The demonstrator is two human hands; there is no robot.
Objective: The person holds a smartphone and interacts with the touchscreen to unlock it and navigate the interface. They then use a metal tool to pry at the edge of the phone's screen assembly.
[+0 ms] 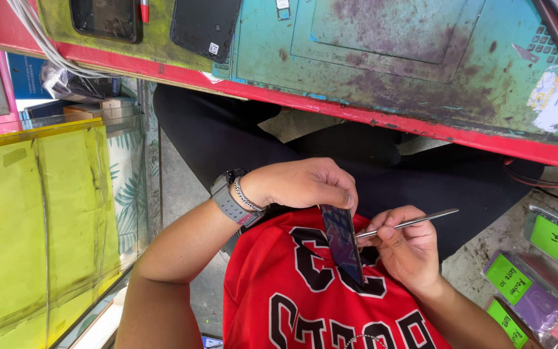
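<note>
A dark phone (343, 242) is held on edge in front of my red jersey (292, 291). My left hand (305, 184), with a grey watch and a chain bracelet on the wrist, grips the phone's upper end from above. My right hand (408, 249) sits just right of the phone and pinches a thin metal tool (414, 223). The tool's tip touches the phone's side edge, and its other end points up and right. Whether the right hand's lower fingers also support the phone is hidden.
A red-edged bench with a stained green work mat (421, 58) runs across the top, carrying two dark phones (205, 26). A yellow glass cabinet (40, 213) stands at the left. Labelled plastic packets (537, 278) lie at the lower right. My legs in black trousers (227, 136) are under the bench.
</note>
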